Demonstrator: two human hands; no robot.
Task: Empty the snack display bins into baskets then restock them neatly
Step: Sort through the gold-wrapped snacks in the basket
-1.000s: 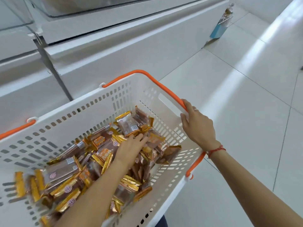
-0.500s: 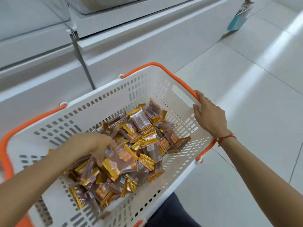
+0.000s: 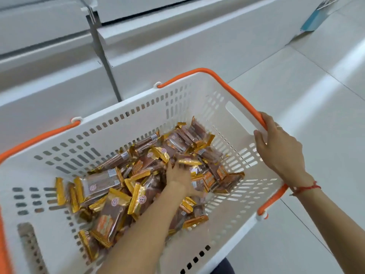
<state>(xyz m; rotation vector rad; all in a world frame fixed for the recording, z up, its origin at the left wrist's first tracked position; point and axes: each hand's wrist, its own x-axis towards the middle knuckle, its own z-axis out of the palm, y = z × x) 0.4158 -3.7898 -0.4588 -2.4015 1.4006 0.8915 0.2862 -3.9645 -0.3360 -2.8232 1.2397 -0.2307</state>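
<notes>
A white perforated shopping basket [image 3: 138,115] with orange handles [image 3: 215,75] fills the middle of the head view. Several brown and gold snack packets [image 3: 110,214] lie heaped in its bottom. My left hand [image 3: 177,178] reaches down into the heap near its right side. Its fingers are blurred and partly buried among the packets, so I cannot tell whether they hold any. My right hand [image 3: 280,151] grips the basket's right rim, thumb inside and fingers over the orange handle. A red string is tied around that wrist.
A white display unit [image 3: 177,46] with a grey metal post [image 3: 102,56] stands just behind the basket. Pale floor tiles [image 3: 316,95] spread to the right. A blue and white object [image 3: 314,18] leans at the unit's far right end.
My left hand has swung from the left part of the heap to its middle right. The view has dropped and shifted left. My right hand keeps its grip on the rim.
</notes>
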